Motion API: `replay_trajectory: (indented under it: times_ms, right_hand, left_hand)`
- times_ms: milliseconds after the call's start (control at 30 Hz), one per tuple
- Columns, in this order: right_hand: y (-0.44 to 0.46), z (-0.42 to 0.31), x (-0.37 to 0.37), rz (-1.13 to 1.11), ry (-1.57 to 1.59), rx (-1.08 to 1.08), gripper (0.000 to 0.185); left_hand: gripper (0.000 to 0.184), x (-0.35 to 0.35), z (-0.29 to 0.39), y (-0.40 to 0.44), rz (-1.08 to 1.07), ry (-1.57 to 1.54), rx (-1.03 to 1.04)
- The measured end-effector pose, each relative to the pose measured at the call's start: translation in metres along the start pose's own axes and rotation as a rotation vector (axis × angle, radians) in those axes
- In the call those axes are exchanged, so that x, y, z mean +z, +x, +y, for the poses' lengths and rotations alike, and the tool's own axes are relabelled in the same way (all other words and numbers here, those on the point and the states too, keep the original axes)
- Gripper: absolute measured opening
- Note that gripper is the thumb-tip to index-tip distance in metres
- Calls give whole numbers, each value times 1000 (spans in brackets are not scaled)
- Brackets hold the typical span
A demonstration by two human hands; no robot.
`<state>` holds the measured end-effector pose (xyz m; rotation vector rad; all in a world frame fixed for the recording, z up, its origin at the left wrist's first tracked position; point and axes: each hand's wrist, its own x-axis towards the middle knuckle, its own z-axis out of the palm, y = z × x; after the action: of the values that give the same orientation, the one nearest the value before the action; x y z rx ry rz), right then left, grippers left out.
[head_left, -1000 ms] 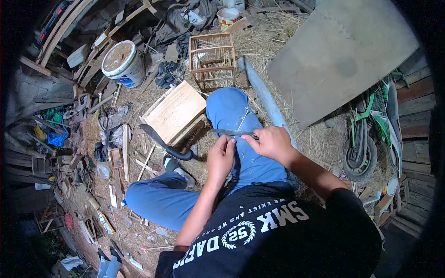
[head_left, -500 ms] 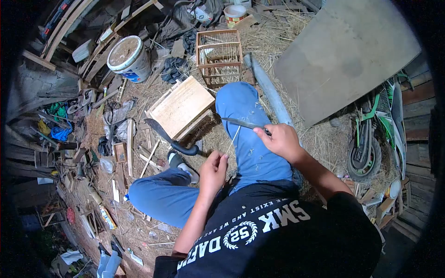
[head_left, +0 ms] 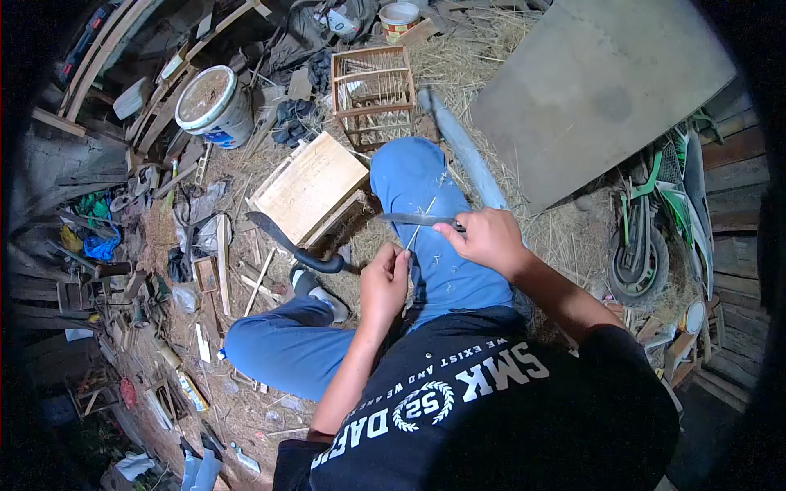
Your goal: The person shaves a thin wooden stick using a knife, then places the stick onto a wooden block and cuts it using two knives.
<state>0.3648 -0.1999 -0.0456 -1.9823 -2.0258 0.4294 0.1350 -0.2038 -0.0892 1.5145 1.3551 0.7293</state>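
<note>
Over my thigh, my right hand (head_left: pixel 490 237) is wrapped round the dark handle of a knife (head_left: pixel 416 218), its blade pointing left. The blade lies across a thin pale wooden stick (head_left: pixel 422 219). Lower down, my left hand (head_left: pixel 385 282) pinches the near end of that stick, which slants up and to the right past the blade. Small curled shavings (head_left: pixel 442 263) cling to the blue trouser leg (head_left: pixel 458 282). Left of my hands, a curved machete (head_left: pixel 286 243) with a black handle rests against a pale wooden block (head_left: pixel 309 185).
A wooden cage (head_left: pixel 373 94) stands beyond my knee, with a grey pipe (head_left: pixel 465 151) to its right. A white bucket (head_left: pixel 216 110) is at upper left. A large board (head_left: pixel 602 98) leans near a green motorbike (head_left: pixel 643 221) on the right. Straw and wood scraps cover the floor.
My left hand has moved slightly up and right, and more of the stick now extends beyond the blade. The knife sits a little lower and further left. The whole view has shifted slightly.
</note>
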Motion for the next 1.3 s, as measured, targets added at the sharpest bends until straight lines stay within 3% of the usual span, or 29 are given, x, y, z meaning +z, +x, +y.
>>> replay_trajectory:
  times_ms: [233, 400, 600, 800, 1033, 1233, 1300]
  right_hand:
    - [-5, 12, 15, 118, 98, 37, 58]
    - [-7, 7, 9, 51, 220, 54, 61]
    - [-2, -1, 2, 38, 54, -45, 60]
    - [2, 3, 6, 13, 16, -3, 58]
    - [3, 9, 10, 49, 110, 58, 58]
    - [-3, 14, 15, 60, 230, 49, 58]
    - [-2, 7, 6, -37, 166, 19, 58]
  left_hand:
    - [22, -33, -10, -39, -6, 74, -90]
    - [22, -13, 14, -19, -3, -110, -63]
    - [22, 16, 16, 22, -62, -91, 1]
    - [22, 17, 2, 15, 14, -104, 41]
    - [22, -23, 7, -30, -18, 95, -135]
    - [19, -11, 12, -13, -50, -116, -131]
    - [21, 3, 13, 1, -71, -76, -132]
